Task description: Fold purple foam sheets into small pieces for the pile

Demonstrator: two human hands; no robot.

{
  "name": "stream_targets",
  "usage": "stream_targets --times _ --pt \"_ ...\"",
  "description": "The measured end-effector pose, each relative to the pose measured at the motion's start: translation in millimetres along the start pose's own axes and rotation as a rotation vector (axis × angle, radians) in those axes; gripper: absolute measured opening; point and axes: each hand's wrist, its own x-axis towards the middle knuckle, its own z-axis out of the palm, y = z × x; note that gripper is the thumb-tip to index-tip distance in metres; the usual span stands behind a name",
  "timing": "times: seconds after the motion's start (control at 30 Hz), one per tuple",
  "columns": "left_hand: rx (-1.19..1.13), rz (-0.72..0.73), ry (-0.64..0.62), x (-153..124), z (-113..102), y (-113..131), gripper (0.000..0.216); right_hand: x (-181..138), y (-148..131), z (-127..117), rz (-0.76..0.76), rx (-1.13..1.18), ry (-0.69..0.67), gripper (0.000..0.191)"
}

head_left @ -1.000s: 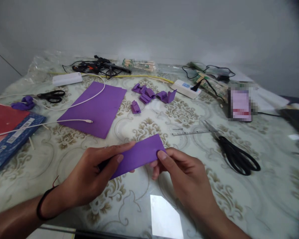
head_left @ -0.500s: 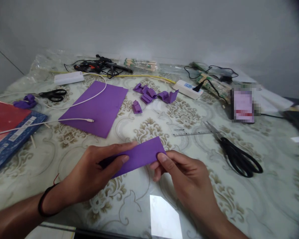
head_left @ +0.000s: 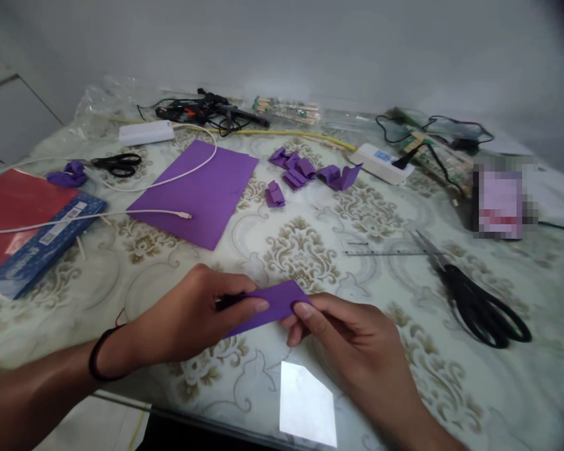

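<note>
Left hand point(head_left: 188, 316), right hand point(head_left: 360, 344), both pinching purple paper point(head_left: 281, 302)

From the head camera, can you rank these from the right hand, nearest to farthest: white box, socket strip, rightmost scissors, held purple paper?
1. Held purple paper, touching the right hand
2. Rightmost scissors, to its right
3. Socket strip, toward the back
4. White box, back left

Black wristband point(head_left: 93, 362), red thread point(head_left: 119, 318) (thin), bare hands point(head_left: 195, 319) point(head_left: 361, 341)

Matt paper strip point(head_left: 282, 300), glossy tabletop point(head_left: 380, 285)
</note>
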Motion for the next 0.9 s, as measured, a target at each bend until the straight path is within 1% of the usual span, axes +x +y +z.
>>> stream_targets --times 0.13,0.27,0.3,0.4,0.43,0.5,0.57,0.67,0.8,0.9 --pt "-0.027 -0.046 -0.012 1.2 0.8 -1.2 0.038 -1.0 2.5 -2.2 0.020 0.020 0.023 0.025" --pt "-0.009 -0.059 -0.002 3.2 -1.4 -3.2 0.041 -3.2 3.7 -6.5 0.062 -0.020 0.077 0.028" --pt "-0.003 -0.049 0.005 3.2 -2.1 -3.5 0.039 -3.6 4.3 -7.6 0.073 -0.025 0.095 0.029" --pt "-0.027 0.019 0.067 2.1 -2.8 -4.6 0.022 -3.9 7.6 -10.8 0.086 0.008 0.124 0.028" --pt "-0.051 0.051 0.093 1.6 -2.6 -5.3 0.024 -3.7 9.1 -11.7 0.085 0.023 0.128 0.027" --pt "-0.092 0.115 0.132 0.4 -1.5 -7.0 0.037 -3.1 12.0 -13.2 0.083 0.055 0.128 0.028" --pt "-0.094 0.149 0.138 -0.6 -0.6 -8.5 0.040 -2.5 14.7 -13.8 0.091 0.094 0.131 0.027" --pt "-0.090 0.130 0.117 -1.5 -0.2 -7.9 0.042 -2.0 17.5 -13.0 0.107 0.165 0.134 0.026" --pt "-0.185 0.088 0.069 -1.6 -0.4 -3.0 0.045 -2.4 17.8 -11.2 0.125 0.211 0.144 0.025" --pt "-0.201 0.102 0.088 -2.0 -0.1 -2.0 0.044 -2.3 16.7 -10.9 0.125 0.226 0.154 0.024"
